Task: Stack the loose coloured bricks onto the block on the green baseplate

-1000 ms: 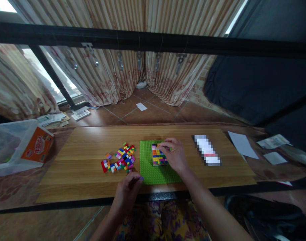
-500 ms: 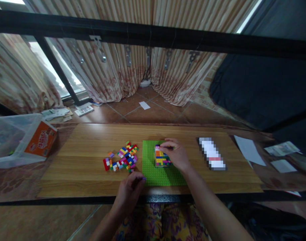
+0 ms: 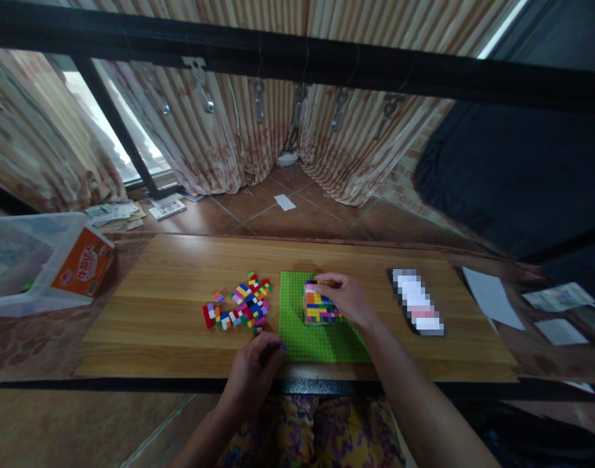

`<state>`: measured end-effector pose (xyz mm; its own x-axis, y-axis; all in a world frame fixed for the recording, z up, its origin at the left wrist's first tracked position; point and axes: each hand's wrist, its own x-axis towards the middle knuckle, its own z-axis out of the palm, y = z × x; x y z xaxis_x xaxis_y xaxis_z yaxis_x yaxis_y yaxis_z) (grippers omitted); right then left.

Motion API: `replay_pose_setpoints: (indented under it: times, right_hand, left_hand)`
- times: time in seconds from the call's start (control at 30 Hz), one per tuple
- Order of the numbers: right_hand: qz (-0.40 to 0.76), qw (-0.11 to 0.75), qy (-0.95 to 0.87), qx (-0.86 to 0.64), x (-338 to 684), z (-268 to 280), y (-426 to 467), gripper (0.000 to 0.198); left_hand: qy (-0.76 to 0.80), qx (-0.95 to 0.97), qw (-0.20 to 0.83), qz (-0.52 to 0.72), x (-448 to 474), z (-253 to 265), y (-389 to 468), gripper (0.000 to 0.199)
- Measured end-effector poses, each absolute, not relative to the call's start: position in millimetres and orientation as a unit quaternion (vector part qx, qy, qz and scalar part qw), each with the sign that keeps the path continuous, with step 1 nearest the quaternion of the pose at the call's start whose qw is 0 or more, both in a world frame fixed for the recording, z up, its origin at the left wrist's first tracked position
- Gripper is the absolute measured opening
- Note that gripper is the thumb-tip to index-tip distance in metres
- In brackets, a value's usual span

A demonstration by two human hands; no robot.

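A block built of many coloured toy bricks (image 3: 317, 312) stands on a green studded baseplate (image 3: 302, 348). My right hand (image 3: 349, 298) reaches over its far right part, thumb and fingers pinched at the top edge. Whatever lies between those fingertips is too small and covered to make out. Close to the baseplate's near left corner, my left hand (image 3: 256, 364) is closed, pinching a small purple brick (image 3: 282, 347) at its fingertips. Beyond that hand lies a loose pile of mixed bricks (image 3: 246, 309).
A phone with a blurred screen (image 3: 417, 302) lies right of the baseplate on the wooden table (image 3: 146, 312). Off its left end is a clear plastic bin (image 3: 73, 260) with an orange label. Papers (image 3: 492, 296) lie at the right, and a black bar (image 3: 297, 58) crosses above.
The whole view has shifted slightly. My right fingers have drawn a little closer together over the block's top edge. My left hand still pinches the purple brick in nearly the same spot.
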<state>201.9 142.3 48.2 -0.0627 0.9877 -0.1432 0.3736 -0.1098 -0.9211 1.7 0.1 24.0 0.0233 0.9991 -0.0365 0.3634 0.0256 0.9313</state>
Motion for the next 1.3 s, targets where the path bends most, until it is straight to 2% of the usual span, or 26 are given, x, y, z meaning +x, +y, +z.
replay_pose_setpoints:
  times: [0.23, 0.37, 0.5, 0.63, 0.73, 0.87, 1.1, 1.3]
  right_hand:
    - [0.476, 0.334, -0.568, -0.582, 200, 48, 145, 0.032]
    - [0.471, 0.358, -0.576, -0.563, 203, 47, 143, 0.033]
    - [0.39, 0.425, -0.597, -0.557, 212, 51, 132, 0.039]
    - [0.278, 0.466, -0.633, -0.552, 213, 63, 100, 0.024]
    - [0.266, 0.437, -0.69, -0.512, 203, 71, 64, 0.016]
    - [0.325, 0.388, -0.711, -0.49, 187, 71, 31, 0.014]
    - [0.359, 0.423, -0.674, -0.488, 181, 70, 27, 0.013]
    - [0.275, 0.431, -0.696, -0.504, 205, 69, 58, 0.015]
  left_hand:
    - [0.576, 0.583, 0.415, 0.394, 2, 21, 1, 0.011]
    - [0.571, 0.582, 0.418, 0.401, 2, 20, 2, 0.014]
    - [0.56, 0.563, 0.434, 0.426, 2, 19, 3, 0.014]
    - [0.555, 0.501, 0.48, 0.459, 5, 21, 4, 0.016]
    - [0.545, 0.423, 0.537, 0.486, 13, 28, 4, 0.017]
    - [0.521, 0.357, 0.58, 0.514, 27, 44, 6, 0.021]
    - [0.511, 0.371, 0.568, 0.528, 40, 61, 16, 0.023]
    - [0.542, 0.361, 0.547, 0.526, 39, 48, 16, 0.025]
